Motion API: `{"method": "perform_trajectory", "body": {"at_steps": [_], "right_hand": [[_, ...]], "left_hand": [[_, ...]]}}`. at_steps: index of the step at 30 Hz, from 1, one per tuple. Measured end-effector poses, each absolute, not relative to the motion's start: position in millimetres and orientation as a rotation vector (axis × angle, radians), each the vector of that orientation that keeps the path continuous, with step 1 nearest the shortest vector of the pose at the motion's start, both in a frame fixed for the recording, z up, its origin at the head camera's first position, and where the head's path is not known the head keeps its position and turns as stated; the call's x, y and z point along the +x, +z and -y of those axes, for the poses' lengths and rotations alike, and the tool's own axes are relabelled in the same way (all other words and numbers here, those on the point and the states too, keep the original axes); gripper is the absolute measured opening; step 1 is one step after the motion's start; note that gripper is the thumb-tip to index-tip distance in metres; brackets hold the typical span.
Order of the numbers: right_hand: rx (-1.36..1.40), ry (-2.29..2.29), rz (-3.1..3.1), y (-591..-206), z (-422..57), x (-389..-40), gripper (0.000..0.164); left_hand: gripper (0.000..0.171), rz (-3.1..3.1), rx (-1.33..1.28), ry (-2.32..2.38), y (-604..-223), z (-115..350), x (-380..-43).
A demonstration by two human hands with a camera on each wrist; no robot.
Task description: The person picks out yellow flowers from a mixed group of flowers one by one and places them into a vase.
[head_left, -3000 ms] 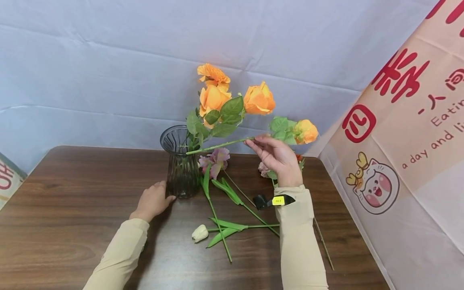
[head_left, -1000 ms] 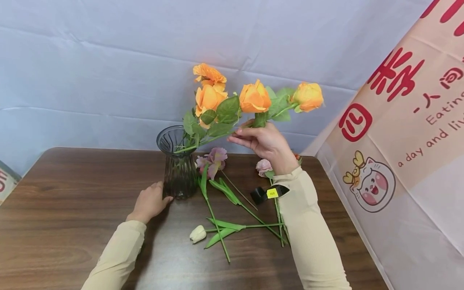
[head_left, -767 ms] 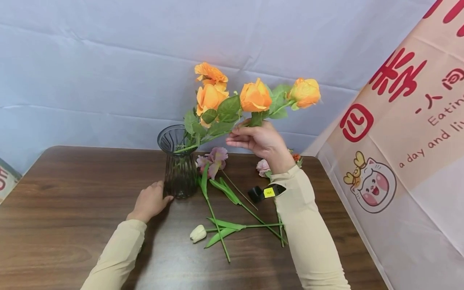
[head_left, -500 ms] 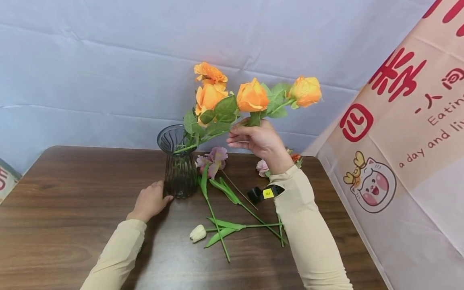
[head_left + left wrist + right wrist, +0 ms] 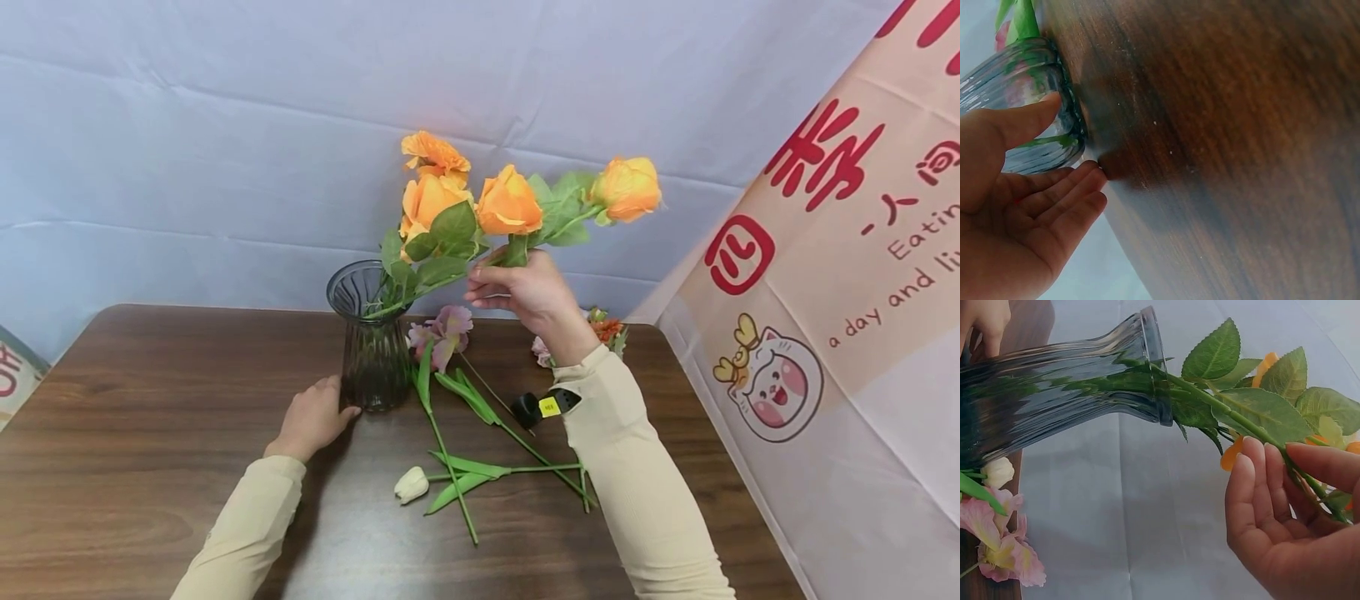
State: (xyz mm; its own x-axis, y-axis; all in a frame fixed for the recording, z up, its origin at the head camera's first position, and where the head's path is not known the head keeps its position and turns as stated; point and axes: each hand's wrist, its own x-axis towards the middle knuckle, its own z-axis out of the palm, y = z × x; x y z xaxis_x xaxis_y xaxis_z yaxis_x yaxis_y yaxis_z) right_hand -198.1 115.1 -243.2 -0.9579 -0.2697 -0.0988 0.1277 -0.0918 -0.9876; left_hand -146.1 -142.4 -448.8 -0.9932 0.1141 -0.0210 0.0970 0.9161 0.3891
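Observation:
My left hand (image 5: 311, 419) holds the base of a grey ribbed glass vase (image 5: 375, 367) upright on the table; in the left wrist view the thumb lies along one side, fingers at the other. My right hand (image 5: 531, 293), raised right of the vase, pinches the green stem (image 5: 1244, 424) of a yellow-orange rose (image 5: 626, 190) between thumb and fingers. That stem slants down left into the vase mouth, with the bloom out to the right. Orange roses (image 5: 508, 202) and a ruffled orange flower (image 5: 435, 152) lean rightward out of the vase, their leaves partly overlapping my right fingers.
A white tulip (image 5: 412, 485) and leafy green stems (image 5: 450, 457) lie crossed on the wooden table (image 5: 150, 433). A pink-purple flower (image 5: 447, 333) lies right of the vase. More flowers, one orange-red (image 5: 607, 330), lie partly behind my right forearm. A pale cloth backdrop (image 5: 225, 167) stands behind.
The yellow rose has risen from low at the right, and its stem end has passed from the vase rim into the mouth. My right hand has moved up and left. My left hand stays.

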Motion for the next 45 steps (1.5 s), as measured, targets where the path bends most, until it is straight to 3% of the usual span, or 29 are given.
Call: {"method": "perform_trajectory", "body": {"at_steps": [11, 18, 25, 35, 45], "right_hand": [[-0.219, -2.09, -1.968, -246.0, -107.4, -196.3, 0.01], [-0.248, -2.052, -1.978, -251.3, -102.7, -197.1, 0.024], [-0.287, -2.012, -1.99, -257.4, -96.1, -197.7, 0.016], [-0.256, -1.878, -2.08, -265.3, -86.8, -199.8, 0.025], [-0.26, -1.854, -2.088, -270.9, -78.3, -199.3, 0.018]], "left_hand": [[0.059, -3.039, 0.175, 0.606, -450.5, 142.4, -144.3], [0.06, -3.04, 0.167, 0.611, -449.7, 142.7, -144.2], [0.059, -3.041, 0.171, 0.609, -450.1, 142.5, -143.8], [0.058, -3.052, 0.176, 0.608, -450.5, 142.5, -143.8], [0.058, -3.051, 0.176, 0.611, -449.4, 143.1, -145.3]]}}
